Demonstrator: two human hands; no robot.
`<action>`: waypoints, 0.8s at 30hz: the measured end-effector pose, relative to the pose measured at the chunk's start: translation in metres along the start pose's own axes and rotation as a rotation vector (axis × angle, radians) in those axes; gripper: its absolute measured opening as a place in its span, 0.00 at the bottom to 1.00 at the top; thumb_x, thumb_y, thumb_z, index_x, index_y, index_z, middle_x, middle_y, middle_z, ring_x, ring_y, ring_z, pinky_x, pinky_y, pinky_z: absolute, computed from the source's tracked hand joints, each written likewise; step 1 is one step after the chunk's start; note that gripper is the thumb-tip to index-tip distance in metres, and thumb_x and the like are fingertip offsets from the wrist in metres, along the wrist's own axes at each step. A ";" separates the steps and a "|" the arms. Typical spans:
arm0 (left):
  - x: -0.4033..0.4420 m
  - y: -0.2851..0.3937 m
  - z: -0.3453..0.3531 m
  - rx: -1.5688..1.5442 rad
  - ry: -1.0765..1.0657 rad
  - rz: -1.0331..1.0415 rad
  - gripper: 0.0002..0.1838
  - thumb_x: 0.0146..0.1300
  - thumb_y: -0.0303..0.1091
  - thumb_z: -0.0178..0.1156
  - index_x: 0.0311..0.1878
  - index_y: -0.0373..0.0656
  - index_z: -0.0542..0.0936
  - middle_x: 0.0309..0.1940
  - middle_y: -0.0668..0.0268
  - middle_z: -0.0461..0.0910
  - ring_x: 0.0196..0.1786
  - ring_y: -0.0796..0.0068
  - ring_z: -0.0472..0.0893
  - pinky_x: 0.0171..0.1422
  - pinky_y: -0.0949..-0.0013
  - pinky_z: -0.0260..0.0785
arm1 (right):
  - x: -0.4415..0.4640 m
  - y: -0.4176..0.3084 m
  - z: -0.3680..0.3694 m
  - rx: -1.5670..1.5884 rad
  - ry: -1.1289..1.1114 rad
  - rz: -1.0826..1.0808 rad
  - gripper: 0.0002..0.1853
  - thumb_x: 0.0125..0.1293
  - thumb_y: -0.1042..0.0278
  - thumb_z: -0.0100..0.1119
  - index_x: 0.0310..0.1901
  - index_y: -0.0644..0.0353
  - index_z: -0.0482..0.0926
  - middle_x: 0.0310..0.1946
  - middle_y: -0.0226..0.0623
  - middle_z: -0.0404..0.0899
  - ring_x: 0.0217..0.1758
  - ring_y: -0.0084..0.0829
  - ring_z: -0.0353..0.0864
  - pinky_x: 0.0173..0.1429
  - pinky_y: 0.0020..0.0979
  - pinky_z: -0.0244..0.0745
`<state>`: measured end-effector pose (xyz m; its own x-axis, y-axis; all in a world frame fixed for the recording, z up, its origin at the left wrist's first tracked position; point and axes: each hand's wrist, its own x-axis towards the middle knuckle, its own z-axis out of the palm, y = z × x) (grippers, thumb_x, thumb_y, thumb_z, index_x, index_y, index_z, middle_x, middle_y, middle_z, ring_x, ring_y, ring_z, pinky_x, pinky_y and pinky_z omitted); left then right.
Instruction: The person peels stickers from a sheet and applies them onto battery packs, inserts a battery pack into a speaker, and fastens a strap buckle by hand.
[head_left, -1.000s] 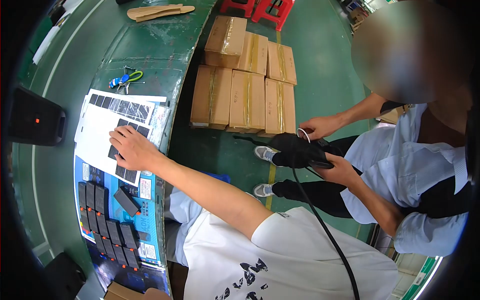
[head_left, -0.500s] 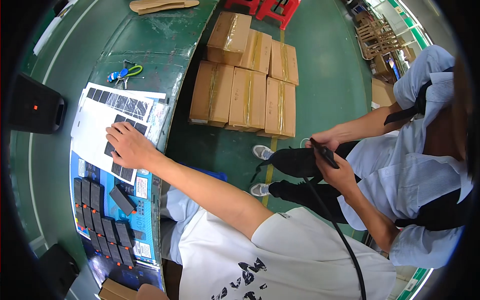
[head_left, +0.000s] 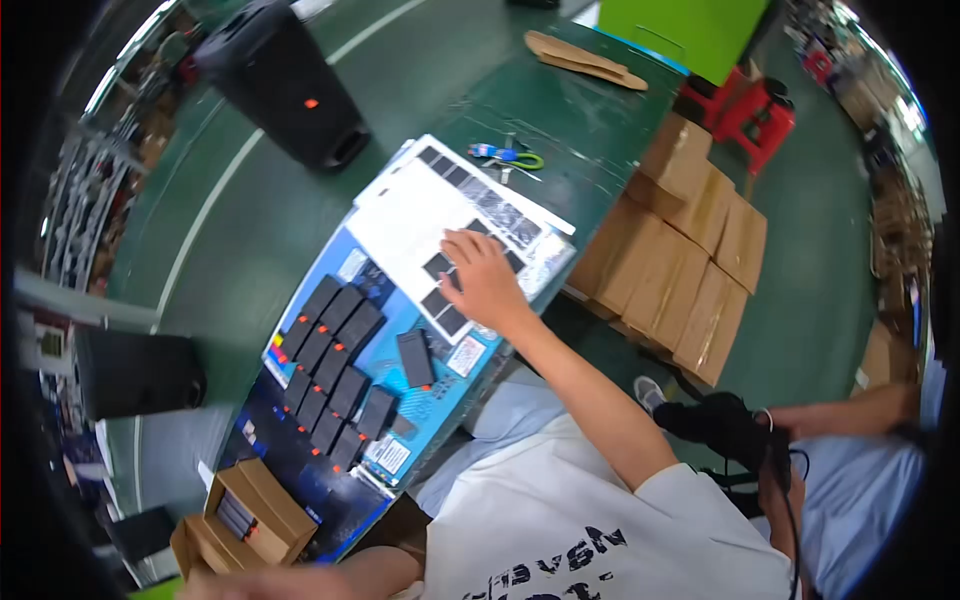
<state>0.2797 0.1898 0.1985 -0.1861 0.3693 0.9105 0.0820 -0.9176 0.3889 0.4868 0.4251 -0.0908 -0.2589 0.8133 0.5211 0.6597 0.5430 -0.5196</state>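
Note:
My right hand (head_left: 482, 278) rests on a white sheet (head_left: 400, 215) bearing black rectangular stickers (head_left: 452, 320). Its fingers are spread and slightly bent, with the thumb apart and nothing visible between them. Down at the lower left edge, my left hand (head_left: 250, 584) is smeared by motion and partly cut off, close to an open cardboard box (head_left: 265, 505). Several black blocks with orange ends (head_left: 330, 350) lie in rows on the blue printed mat (head_left: 345, 255). One separate black block (head_left: 414, 358) sits nearer my right forearm.
Keys with a green loop (head_left: 508, 156) and cardboard pieces (head_left: 585, 60) lie farther along the green table. Black speakers (head_left: 285, 85) stand beyond it. Taped cartons (head_left: 680, 260) and a red stool (head_left: 755, 120) are to the right. Another person's arm (head_left: 850, 412) holds a black strap-like item.
The view has turned, so the table now sits nearer the middle. My right hand stays on the sheet. My left hand and the open box have come into view at lower left.

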 end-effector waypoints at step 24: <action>-0.193 -0.297 0.053 1.039 -0.618 -0.598 0.27 0.68 0.24 0.58 0.71 0.29 0.74 0.74 0.41 0.72 0.77 0.39 0.70 0.80 0.47 0.65 | -0.002 -0.004 0.002 -0.128 -0.053 -0.052 0.29 0.70 0.61 0.64 0.69 0.69 0.75 0.70 0.48 0.75 0.73 0.49 0.71 0.78 0.50 0.64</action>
<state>0.3431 0.3987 -0.0853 -0.0079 0.9282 0.3720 0.8931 -0.1608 0.4202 0.4836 0.4221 -0.0907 -0.3301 0.7964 0.5068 0.7281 0.5565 -0.4002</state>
